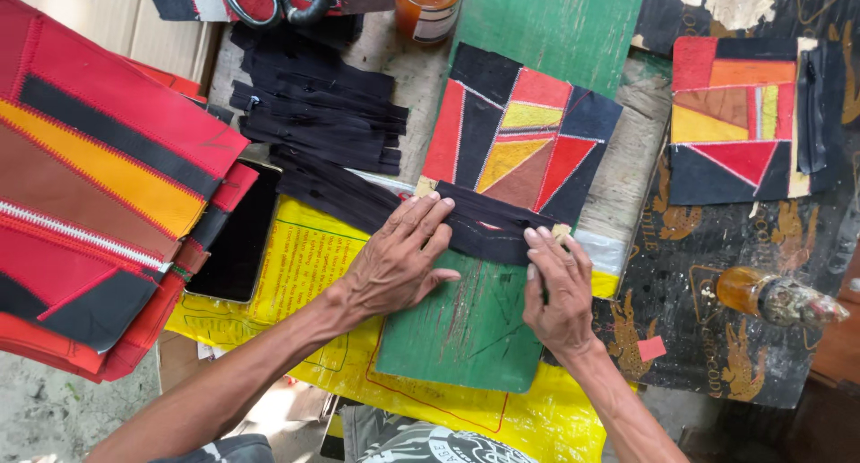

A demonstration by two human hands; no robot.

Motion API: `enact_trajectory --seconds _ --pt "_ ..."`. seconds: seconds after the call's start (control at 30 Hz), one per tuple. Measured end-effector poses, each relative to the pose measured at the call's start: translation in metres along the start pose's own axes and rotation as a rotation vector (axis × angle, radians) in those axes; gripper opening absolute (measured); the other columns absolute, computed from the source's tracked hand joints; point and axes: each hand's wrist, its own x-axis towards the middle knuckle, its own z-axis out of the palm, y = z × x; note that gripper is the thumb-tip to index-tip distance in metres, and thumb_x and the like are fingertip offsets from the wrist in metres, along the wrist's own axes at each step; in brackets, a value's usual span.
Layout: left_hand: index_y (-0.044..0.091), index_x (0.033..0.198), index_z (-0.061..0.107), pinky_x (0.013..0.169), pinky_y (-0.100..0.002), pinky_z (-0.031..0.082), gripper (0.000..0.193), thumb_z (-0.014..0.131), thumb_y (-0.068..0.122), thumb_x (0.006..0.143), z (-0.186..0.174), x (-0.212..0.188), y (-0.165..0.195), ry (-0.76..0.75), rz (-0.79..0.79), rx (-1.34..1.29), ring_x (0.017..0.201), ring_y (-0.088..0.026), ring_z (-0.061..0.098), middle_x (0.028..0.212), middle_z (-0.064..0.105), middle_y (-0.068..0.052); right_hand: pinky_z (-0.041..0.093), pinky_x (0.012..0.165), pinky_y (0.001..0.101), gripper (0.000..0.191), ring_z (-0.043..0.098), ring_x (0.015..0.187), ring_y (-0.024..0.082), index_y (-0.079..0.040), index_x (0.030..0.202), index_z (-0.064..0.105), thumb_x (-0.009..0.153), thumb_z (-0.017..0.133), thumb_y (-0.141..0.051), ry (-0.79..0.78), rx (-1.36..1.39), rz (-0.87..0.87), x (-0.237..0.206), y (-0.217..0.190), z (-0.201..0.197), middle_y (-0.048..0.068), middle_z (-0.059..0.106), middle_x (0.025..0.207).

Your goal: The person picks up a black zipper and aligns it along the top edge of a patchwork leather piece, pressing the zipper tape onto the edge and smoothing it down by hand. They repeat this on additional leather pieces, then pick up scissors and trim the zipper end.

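Both hands, left hand [394, 261] and right hand [557, 288], grip open, press flat on the black zipper strip [488, 230] beneath their fingertips.

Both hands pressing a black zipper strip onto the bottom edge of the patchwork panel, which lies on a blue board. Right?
Not quite: the board is green, not blue, as the head view shows. The rest holds: the left hand and right hand both press the black zipper strip along the bottom edge of the patchwork panel.

Matt black cloth strip [488, 228]; stitched leather-look patchwork panel [520, 141]; scratched green-painted wooden board [466, 329]
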Motion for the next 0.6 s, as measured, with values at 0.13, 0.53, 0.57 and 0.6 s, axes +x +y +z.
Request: enact_trajectory --seconds 0.13,0.53,0.57,0.6 --pt "-0.004 0.115 0.057 0.115 -0.051 0.037 0.051 0.072 0.038 0.089 -0.004 0.0 -0.005 0.028 -0.045 -0.102 0.137 -0.041 0.047 0.144 0.053 -0.023 0.049 0.1 0.0409 0.028 0.063 0.108 0.033 -0.003 0.119 0.067 0.093 0.072 0.005 0.07 0.007 0.217 0.011 0.01 0.001 0.013 0.066 0.121" --pt "-0.004 0.112 0.056 0.114 -0.053 0.032 0.046 0.059 0.041 0.101 0.011 0.004 0.003 0.077 -0.067 0.257 0.14 -0.042 0.045 0.145 0.051 -0.034 0.044 0.091 0.0473 0.027 0.057 0.11 0.032 -0.005 0.112 0.076 0.086 0.079 -0.012 -0.128 -0.39 -0.034 0.032 0.013 -0.021 0.011 0.062 0.114" --pt "-0.003 0.111 0.056 0.115 -0.053 0.031 0.048 0.057 0.044 0.101 0.012 0.005 0.007 0.043 -0.053 0.331 0.141 -0.042 0.044 0.144 0.051 -0.036 0.044 0.091 0.0475 0.028 0.057 0.11 0.033 -0.005 0.113 0.076 0.085 0.078 -0.012 -0.137 -0.414 -0.062 0.033 0.012 -0.023 0.01 0.062 0.115" --pt "-0.003 0.11 0.055 0.116 -0.053 0.029 0.051 0.055 0.047 0.101 0.013 0.006 0.011 0.014 -0.038 0.41 0.142 -0.043 0.043 0.143 0.05 -0.039 0.044 0.09 0.0472 0.03 0.057 0.109 0.033 -0.005 0.114 0.075 0.084 0.078 -0.011 -0.145 -0.42 -0.06 0.034 0.011 -0.023 0.011 0.062 0.115"
